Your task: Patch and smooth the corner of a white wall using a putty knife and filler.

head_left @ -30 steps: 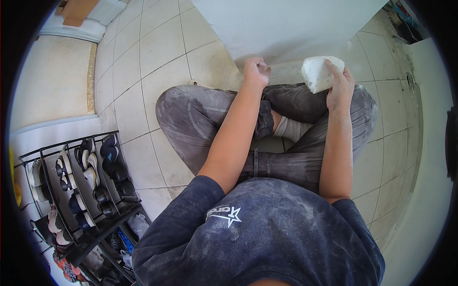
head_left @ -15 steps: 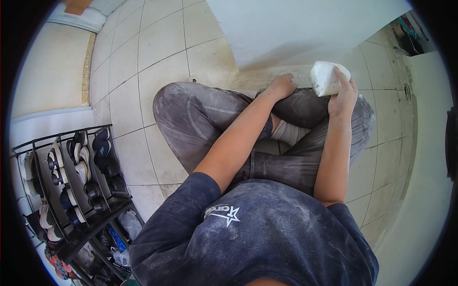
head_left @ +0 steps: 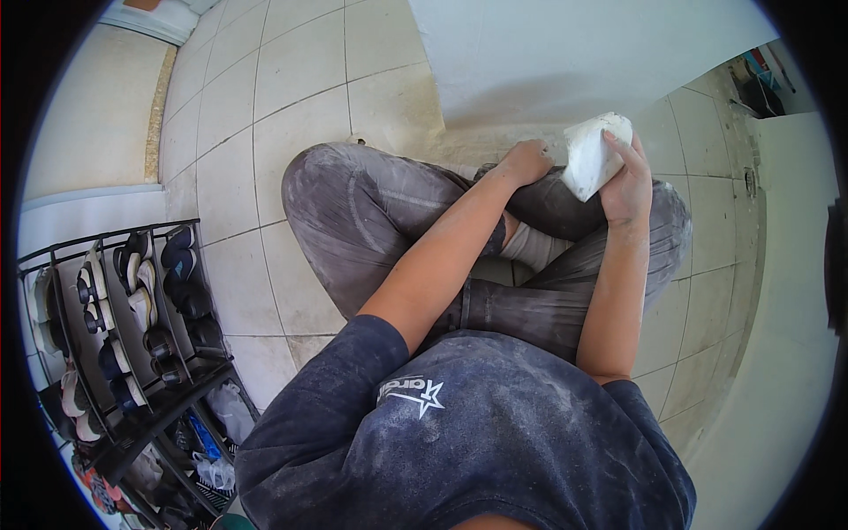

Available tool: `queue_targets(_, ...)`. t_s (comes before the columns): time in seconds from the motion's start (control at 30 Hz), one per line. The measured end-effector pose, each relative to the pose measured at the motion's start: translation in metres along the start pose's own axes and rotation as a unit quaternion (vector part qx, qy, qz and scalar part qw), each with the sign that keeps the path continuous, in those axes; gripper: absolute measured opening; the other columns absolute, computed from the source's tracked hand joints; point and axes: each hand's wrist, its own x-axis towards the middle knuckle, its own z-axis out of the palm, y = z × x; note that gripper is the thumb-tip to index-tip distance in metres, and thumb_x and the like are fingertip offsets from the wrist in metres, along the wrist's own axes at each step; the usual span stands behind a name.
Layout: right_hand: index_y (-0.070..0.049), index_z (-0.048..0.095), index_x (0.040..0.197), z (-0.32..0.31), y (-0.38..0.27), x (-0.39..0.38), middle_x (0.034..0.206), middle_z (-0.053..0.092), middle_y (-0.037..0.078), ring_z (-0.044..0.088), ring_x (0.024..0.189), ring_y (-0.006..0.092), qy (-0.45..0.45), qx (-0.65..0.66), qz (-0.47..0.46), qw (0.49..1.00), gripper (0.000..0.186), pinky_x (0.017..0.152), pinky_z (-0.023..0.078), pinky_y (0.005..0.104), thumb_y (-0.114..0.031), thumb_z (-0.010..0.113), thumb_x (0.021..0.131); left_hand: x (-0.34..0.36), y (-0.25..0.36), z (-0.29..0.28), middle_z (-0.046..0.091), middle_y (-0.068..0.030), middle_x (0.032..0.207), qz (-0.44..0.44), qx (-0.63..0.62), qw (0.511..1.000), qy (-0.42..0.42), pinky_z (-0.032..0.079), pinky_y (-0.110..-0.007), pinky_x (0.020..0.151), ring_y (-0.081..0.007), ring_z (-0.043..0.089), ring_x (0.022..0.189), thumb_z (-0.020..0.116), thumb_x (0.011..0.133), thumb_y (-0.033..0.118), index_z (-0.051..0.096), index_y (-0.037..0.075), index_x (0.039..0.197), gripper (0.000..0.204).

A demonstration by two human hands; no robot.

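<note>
Head: white block point(head_left: 590, 159), prob. sponge, in R hand point(head_left: 629, 181)

The floor point(head_left: 265, 115) is laid in pale, square tiles with thin dark joints, and it is dusty and stained near the foot of the white wall point(head_left: 565, 62). A person sits cross-legged on it — grey, dust-marked trousers point(head_left: 371, 221) pressed to the tiles. At the left a black shoe rack point(head_left: 124, 327) stands on the floor, its tiers filled with shoes.
</note>
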Motion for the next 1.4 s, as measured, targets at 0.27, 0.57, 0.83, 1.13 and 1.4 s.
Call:
queue_targets(0.27,-0.002,0.051,0.111,-0.015,0.005,-0.010,0.102,0.057,0.012,0.057,0.095,0.0245,-0.213,0.070,0.040,0.974,0.041,0.086,0.046,0.0361,-0.003,0.061,0.072,0.008,-0.008,0.004,0.058,-0.0253,0.111,0.005,-0.015,1.000,-0.024,0.043,-0.038,0.092,-0.0356,0.054,0.108,0.053,0.077,0.027,0.057,-0.004,0.112,0.047)
queue_targets(0.57,-0.003,0.052,0.108,-0.015,0.006,-0.011,0.099,0.058,0.013,0.058,0.091,0.0245,-0.203,0.058,0.038,0.977,0.038,0.082,0.048,0.0352,-0.005,0.062,0.072,0.006,-0.007,0.004,0.059,-0.0242,0.110,0.008,-0.027,0.999,-0.019,0.043,-0.038,0.091,-0.0357,0.055,0.106,0.053,0.077,0.028,0.057,-0.002,0.111,0.046)
queue_targets(0.83,-0.004,0.053,0.102,-0.016,0.007,-0.009,0.086,0.054,0.009,0.054,0.079,0.0226,-0.196,0.080,0.020,0.977,0.032,0.069,0.048,0.0338,-0.009,0.064,0.072,0.003,-0.004,0.003,0.059,-0.0251,0.109,-0.002,-0.041,0.999,-0.003,0.043,-0.038,0.091,-0.0361,0.056,0.105,0.055,0.077,0.028,0.057,-0.004,0.110,0.046)
queue_targets(1.13,-0.004,0.053,0.098,-0.017,0.008,-0.008,0.079,0.049,0.008,0.046,0.071,0.0200,-0.212,0.085,0.007,0.974,0.027,0.062,0.045,0.0321,-0.013,0.062,0.074,0.004,-0.005,0.006,0.062,-0.0224,0.100,0.016,-0.015,0.999,0.028,0.045,-0.035,0.081,-0.0313,0.061,0.094,0.056,0.076,0.028,0.060,-0.004,0.104,0.042)
queue_targets(1.4,-0.001,0.052,0.101,-0.024,0.010,-0.004,0.092,0.059,0.015,0.059,0.087,0.0259,-0.243,0.127,0.017,0.962,0.031,0.077,0.049,0.0362,-0.009,0.060,0.072,0.002,-0.002,0.002,0.060,-0.0247,0.107,0.000,-0.033,0.999,0.002,0.044,-0.038,0.089,-0.0361,0.057,0.103,0.055,0.078,0.027,0.058,-0.004,0.108,0.043)
